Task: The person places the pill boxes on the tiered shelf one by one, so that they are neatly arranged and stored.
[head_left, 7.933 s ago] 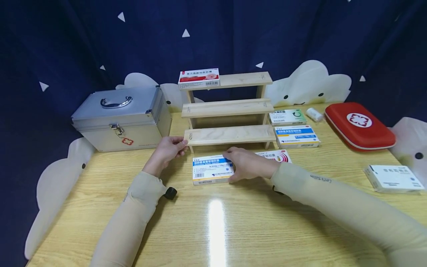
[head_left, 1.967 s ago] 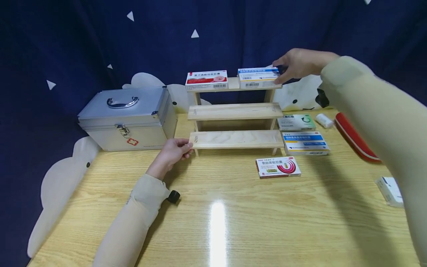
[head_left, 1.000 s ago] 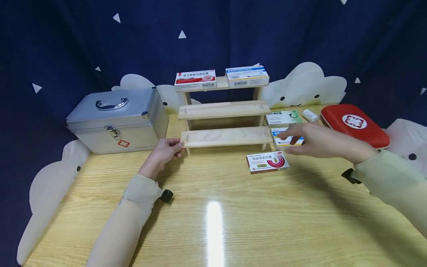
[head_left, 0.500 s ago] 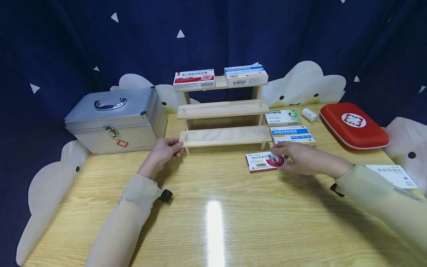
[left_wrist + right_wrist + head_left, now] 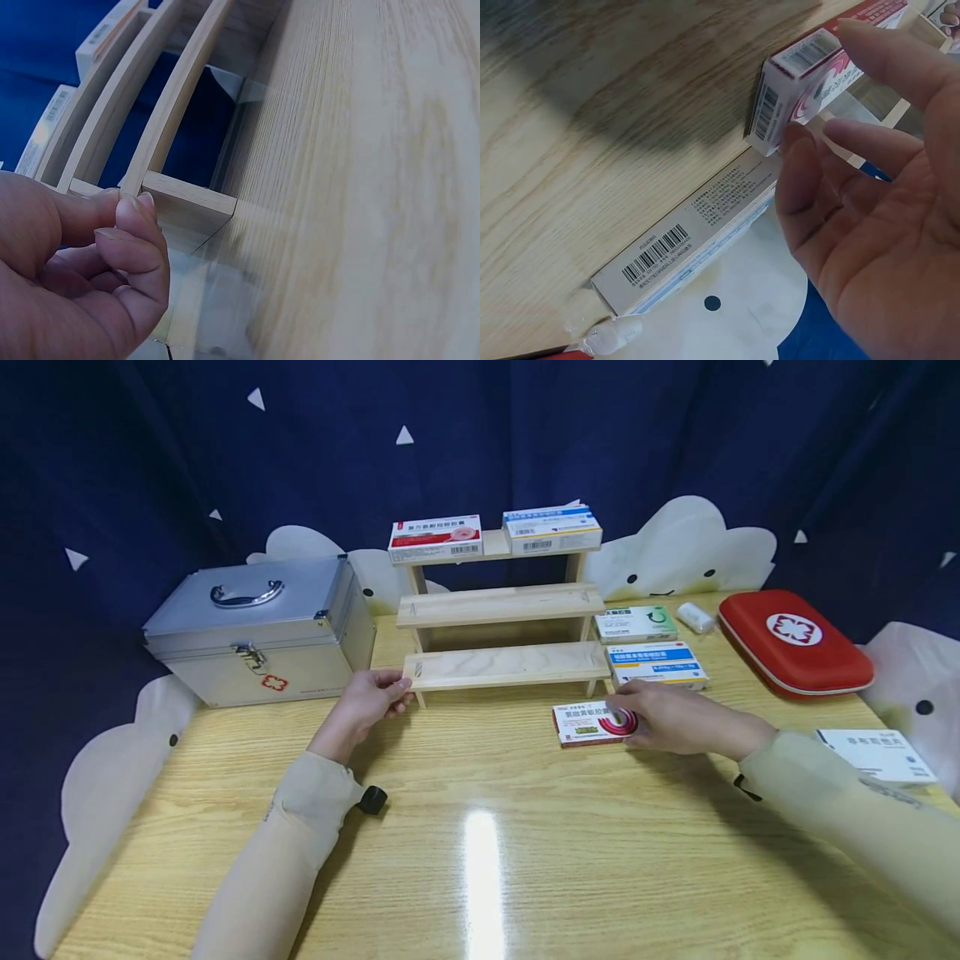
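Pinching one three-shelf wooden rack (image 5: 501, 604), lowest left end, with my left hand (image 5: 367, 700). One red case (image 5: 806, 660) is lying far right. Of six boxes (image 5: 436, 538), two are sitting atop the rack, four below; my right hand (image 5: 670, 720) is gripping one red-swirl box (image 5: 583, 723) in front of the rack.

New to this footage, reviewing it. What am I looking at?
No machine: a person works bare-handed. The wide picture comes from a head camera, the close-ups from one on each wrist. The left grip pinches a wooden rack at the left end of its lowest board; two boxes sit on top. The right grip is around the right end of a red-ringed box; I can't tell whether it clasps it. Also on the table: a silver case, a red case, three more boxes and a small white roll.
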Tool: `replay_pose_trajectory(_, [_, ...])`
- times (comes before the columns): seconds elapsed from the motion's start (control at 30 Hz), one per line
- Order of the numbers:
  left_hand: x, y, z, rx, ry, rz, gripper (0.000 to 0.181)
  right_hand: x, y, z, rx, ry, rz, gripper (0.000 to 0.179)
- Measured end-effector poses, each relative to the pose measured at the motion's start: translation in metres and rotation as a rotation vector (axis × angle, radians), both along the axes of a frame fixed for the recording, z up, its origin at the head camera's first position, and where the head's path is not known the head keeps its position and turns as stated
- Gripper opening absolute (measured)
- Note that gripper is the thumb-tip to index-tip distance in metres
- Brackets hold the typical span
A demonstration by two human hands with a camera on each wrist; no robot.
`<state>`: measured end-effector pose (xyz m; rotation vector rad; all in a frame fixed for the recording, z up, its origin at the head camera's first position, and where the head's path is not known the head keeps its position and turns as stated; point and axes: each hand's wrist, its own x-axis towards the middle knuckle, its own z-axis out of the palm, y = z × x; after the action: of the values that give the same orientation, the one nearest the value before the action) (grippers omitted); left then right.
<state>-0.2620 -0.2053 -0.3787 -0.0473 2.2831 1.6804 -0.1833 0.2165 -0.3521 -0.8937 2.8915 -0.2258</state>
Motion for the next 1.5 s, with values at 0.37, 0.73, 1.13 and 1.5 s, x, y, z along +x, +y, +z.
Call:
replay_pose_trajectory(0.37, [0.002, 0.001, 0.001, -0.006, -0.005, 0.009, 0.043, 0.005, 0.013, -0.013, -0.06, 0.066, 0.03, 0.058])
replay_pose_trajectory(0.73, [0.0, 0.001, 0.002, -0.006, 0.0, 0.004, 0.042, 0.018, 0.026, -0.011, -0.104, -0.129, -0.15, 0.066])
replay_pose_trajectory(1.13, [0.0, 0.002, 0.003, -0.02, -0.017, 0.006, 0.042, 0.023, 0.037, -0.01, -0.053, -0.212, -0.236, 0.076])
replay_pose_trajectory(1.5, [0.001, 0.002, 0.004, -0.008, -0.014, 0.005, 0.042, 0.027, 0.042, -0.008, -0.164, -0.144, -0.233, 0.074])
